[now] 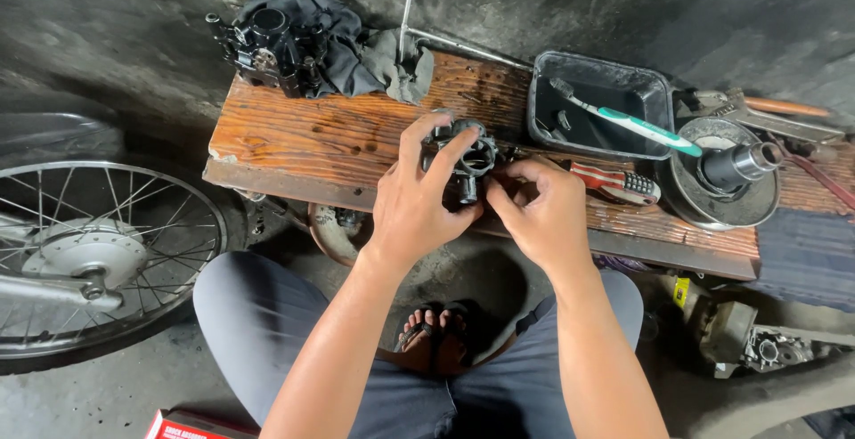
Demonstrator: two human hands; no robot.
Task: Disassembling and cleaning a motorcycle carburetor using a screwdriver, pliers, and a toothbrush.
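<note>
My left hand (pixel 417 199) grips a small dark metal carburettor-like part (pixel 470 156) above the front edge of a wooden plank bench (pixel 294 132). Its fingers wrap over the part's top and left side. My right hand (pixel 543 212) pinches at the part's lower right side; whatever its fingertips hold is hidden. Both hands meet over the middle of the bench, above my knees and sandalled foot.
A black engine part (pixel 267 47) rests on a dark rag (pixel 347 43) at the bench's far left. A black tray (pixel 598 105) holds a toothbrush (pixel 637 125). A round pulley (pixel 723 176), a wrench (pixel 757 111) and a red-handled tool (pixel 614 182) lie at right. A spoked wheel (pixel 89 256) stands at left.
</note>
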